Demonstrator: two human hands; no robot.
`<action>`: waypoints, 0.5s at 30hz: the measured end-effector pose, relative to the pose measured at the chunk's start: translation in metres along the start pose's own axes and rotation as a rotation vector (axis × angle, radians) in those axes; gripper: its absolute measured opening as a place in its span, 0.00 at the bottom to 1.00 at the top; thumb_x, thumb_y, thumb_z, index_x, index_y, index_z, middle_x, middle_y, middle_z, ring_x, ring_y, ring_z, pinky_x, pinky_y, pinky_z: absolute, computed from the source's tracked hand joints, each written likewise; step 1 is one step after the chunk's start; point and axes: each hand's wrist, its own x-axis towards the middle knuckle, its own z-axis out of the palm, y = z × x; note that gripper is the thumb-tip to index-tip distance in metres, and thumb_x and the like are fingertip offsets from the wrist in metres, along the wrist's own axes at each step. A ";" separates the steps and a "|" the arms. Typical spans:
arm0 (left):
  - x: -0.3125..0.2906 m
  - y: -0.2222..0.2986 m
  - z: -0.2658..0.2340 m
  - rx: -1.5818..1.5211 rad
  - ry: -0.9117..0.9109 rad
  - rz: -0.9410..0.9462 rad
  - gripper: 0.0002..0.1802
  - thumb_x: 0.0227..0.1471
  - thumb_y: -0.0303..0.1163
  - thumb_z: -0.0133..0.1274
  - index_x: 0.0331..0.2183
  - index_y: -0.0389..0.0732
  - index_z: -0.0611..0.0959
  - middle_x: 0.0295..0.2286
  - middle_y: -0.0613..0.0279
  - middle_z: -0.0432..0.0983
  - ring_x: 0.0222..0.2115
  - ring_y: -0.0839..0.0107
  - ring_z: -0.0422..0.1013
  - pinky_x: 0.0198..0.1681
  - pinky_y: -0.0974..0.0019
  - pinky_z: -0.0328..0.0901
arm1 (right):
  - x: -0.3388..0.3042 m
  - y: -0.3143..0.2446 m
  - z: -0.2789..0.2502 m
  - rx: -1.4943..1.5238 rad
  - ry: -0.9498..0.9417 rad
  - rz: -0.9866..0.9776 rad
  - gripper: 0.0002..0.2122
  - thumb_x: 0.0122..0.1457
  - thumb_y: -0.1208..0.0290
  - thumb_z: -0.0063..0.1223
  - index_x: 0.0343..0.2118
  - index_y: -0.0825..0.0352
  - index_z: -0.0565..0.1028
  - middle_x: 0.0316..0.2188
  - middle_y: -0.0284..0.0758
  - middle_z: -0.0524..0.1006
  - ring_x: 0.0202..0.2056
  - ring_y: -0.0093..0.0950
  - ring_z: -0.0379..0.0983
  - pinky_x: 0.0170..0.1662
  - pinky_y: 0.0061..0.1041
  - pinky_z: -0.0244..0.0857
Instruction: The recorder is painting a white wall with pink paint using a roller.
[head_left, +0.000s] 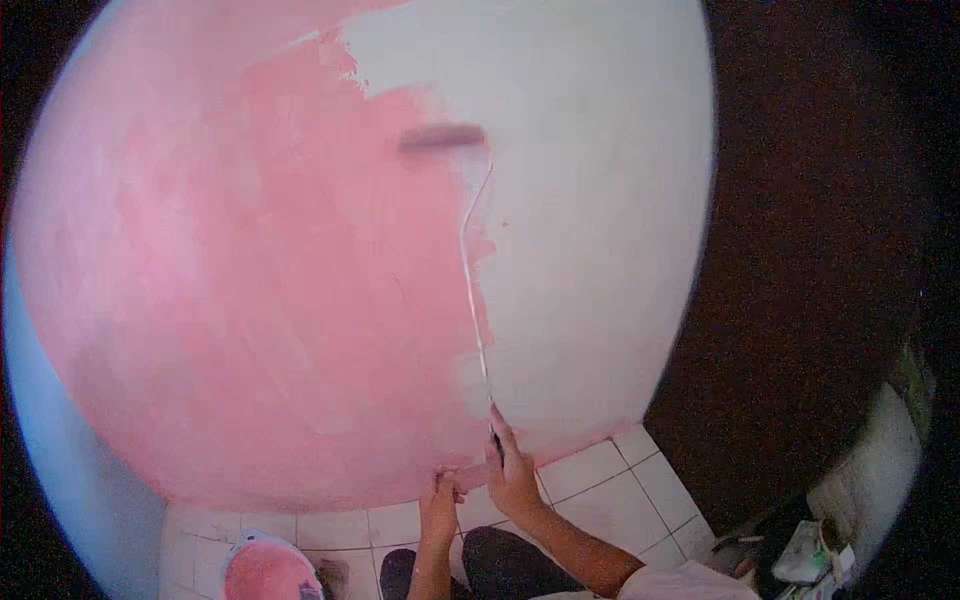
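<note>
My right hand [510, 475] is closed round the dark handle of a paint roller [474, 290] with a long, thin bent rod. At the rod's upper end, the roller sleeve [442, 138] is smeared by motion. It lies level against the wall [590, 230], where the pink paint [350, 250] borders the pale, unpainted part. Lower and to the left, my left hand [442, 490] is raised in front of the wall's foot. Its fingers are loosely bent and a little apart, with nothing visible in them.
On the white floor tiles [610, 495] at lower left stands a tub of pink paint [265, 572]. A dark brown surface [800, 250] borders the wall on the right. Assorted items [805, 555] lie at lower right. My dark-clad knees [510, 565] show at the bottom.
</note>
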 end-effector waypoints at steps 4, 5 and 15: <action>0.004 0.001 -0.006 0.014 0.004 0.026 0.12 0.53 0.33 0.42 0.36 0.34 0.71 0.20 0.65 0.67 0.21 0.77 0.64 0.23 0.74 0.59 | -0.013 0.025 -0.019 -0.005 -0.010 0.123 0.26 0.56 0.76 0.39 0.58 0.62 0.50 0.43 0.53 0.69 0.38 0.45 0.71 0.39 0.33 0.64; 0.006 -0.002 -0.008 -0.008 0.004 0.019 0.12 0.53 0.33 0.42 0.36 0.35 0.72 0.19 0.65 0.66 0.20 0.77 0.63 0.23 0.74 0.58 | -0.030 0.039 -0.022 -0.094 0.052 0.076 0.24 0.57 0.77 0.36 0.57 0.64 0.51 0.45 0.53 0.67 0.41 0.42 0.71 0.40 0.31 0.63; 0.017 -0.053 -0.018 -0.030 0.065 -0.168 0.10 0.52 0.34 0.44 0.30 0.36 0.71 0.18 0.63 0.67 0.19 0.75 0.64 0.23 0.73 0.59 | -0.127 0.088 -0.070 -0.337 -0.264 0.510 0.25 0.57 0.73 0.39 0.58 0.60 0.51 0.21 0.47 0.70 0.21 0.43 0.70 0.26 0.37 0.63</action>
